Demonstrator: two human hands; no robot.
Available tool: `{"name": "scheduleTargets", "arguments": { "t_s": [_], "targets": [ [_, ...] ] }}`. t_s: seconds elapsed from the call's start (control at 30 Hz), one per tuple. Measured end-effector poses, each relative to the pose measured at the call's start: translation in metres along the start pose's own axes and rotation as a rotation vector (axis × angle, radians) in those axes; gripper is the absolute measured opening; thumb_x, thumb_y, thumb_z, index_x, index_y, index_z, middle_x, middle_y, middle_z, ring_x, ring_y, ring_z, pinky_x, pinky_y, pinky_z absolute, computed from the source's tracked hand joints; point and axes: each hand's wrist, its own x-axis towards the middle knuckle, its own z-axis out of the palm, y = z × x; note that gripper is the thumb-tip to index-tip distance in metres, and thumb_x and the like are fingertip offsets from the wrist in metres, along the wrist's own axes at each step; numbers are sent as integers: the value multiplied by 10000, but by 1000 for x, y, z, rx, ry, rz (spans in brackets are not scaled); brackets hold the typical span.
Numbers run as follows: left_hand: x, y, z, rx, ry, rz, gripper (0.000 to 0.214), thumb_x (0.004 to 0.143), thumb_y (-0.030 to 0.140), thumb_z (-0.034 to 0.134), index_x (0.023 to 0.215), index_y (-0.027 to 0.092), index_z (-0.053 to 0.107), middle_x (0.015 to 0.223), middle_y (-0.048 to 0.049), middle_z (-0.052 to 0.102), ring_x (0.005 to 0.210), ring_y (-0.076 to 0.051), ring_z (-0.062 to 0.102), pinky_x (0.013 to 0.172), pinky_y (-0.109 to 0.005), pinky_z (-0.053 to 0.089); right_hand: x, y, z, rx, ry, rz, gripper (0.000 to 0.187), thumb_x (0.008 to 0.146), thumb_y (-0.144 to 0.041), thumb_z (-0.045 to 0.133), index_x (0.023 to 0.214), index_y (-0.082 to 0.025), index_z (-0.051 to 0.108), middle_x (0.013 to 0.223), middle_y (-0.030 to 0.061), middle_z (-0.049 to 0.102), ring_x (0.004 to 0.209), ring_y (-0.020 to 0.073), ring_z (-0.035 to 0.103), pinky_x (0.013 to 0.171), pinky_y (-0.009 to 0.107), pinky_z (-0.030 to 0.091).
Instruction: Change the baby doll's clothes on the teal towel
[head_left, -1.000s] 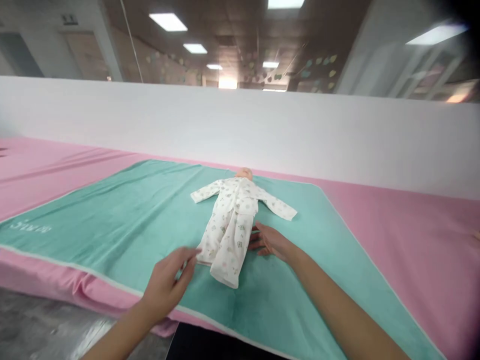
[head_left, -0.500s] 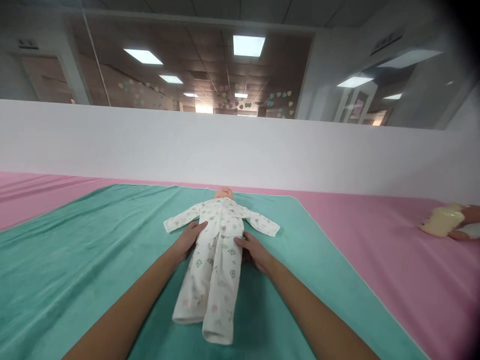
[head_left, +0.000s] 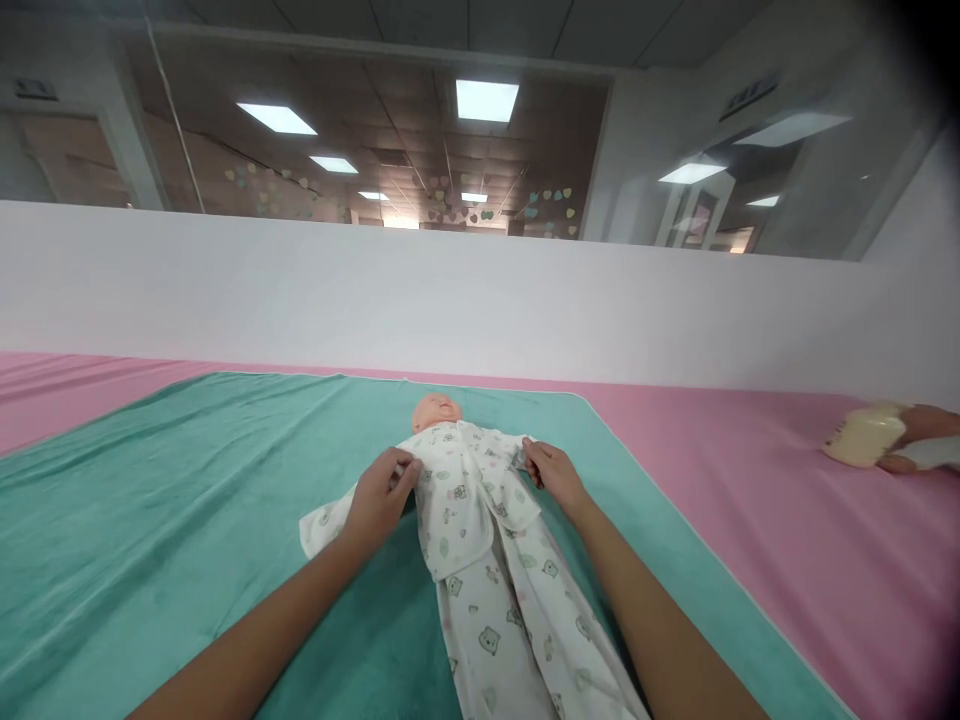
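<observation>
The doll (head_left: 439, 410) lay face up at centre frame in a soft, bear-printed sleepsuit (head_left: 480, 510). Your left hand (head_left: 379, 495) and right hand (head_left: 553, 475) flanked its shoulders, fingers curled closed on the cloth, apparently to keep both sides even. Beneath lay a plush green towel (head_left: 187, 480) over a smooth pink sheet (head_left: 750, 500).

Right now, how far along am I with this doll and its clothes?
Done: the doll lies face up on the green towel, with printed top and trousers on. In hand: your left hand and right hand sit at the top's shoulders; whether they pinch it is unclear. Left: the top's hem flares loose over the trousers and probably wants smoothing.
</observation>
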Motion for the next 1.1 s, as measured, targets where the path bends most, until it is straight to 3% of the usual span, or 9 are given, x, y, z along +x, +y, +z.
{"name": "scheduleTargets", "arguments": {
  "t_s": [0.07,0.13,0.23,0.37,0.57,0.77,0.93,1.1],
  "targets": [
    [7,-1,7,-9,42,-20,368,872,464,431,1108,203,541,1110,-74,599,973,-212,567,813,-327,452,-3,-12,22,7,119,-57,427,802,-566,467,605,-186,471,571,-27,453,546,115,412,559,252,329],
    [14,0,17,-30,34,-43,451,873,455,433,1243,202,478,1293,-96,509,1163,-239,486,963,-377,394,-10,-22,43,7,194,-73,383,799,-507,484,594,-183,477,600,-21,467,622,128,436,616,249,342],
    [27,2,29,-90,-31,-32,469,870,442,443,1270,201,483,1393,-81,433,1285,-235,382,1084,-389,283,-23,-27,66,69,304,-27,328,789,-435,479,577,-187,445,602,-23,454,648,134,432,628,245,341],
    [46,7,26,-171,-172,-37,432,868,466,429,1212,240,562,1365,-34,488,1269,-229,419,1083,-370,296,-34,-26,79,137,369,34,270,780,-408,467,616,-197,429,623,-28,450,625,130,411,582,239,334],
    [64,13,19,-62,-262,69,445,867,463,412,1241,267,553,1334,-13,522,1226,-241,465,1042,-355,346,-29,-28,68,-120,255,-125,302,793,-394,467,575,-193,408,573,-39,434,602,125,411,592,240,320],
    [71,9,30,-64,-299,167,434,876,361,372,1253,243,551,1338,-26,519,1239,-239,451,1044,-367,349,-14,-42,75,-381,251,-373,190,830,-336,431,731,-203,523,767,-7,564,711,130,489,671,240,358],
    [72,-10,39,-87,-209,195,370,820,246,415,1126,205,619,1224,-55,596,1162,-223,501,1038,-383,347,18,-62,96,-780,60,-188,403,853,-488,374,657,-194,568,703,45,616,661,169,534,589,265,332],
    [67,-18,36,-225,-156,101,306,799,249,455,1060,214,610,1179,-44,609,1123,-201,526,1009,-361,373,30,-68,109,-1002,24,-147,378,872,-401,342,798,-203,656,829,84,670,755,213,598,610,278,354]
  ]
}}
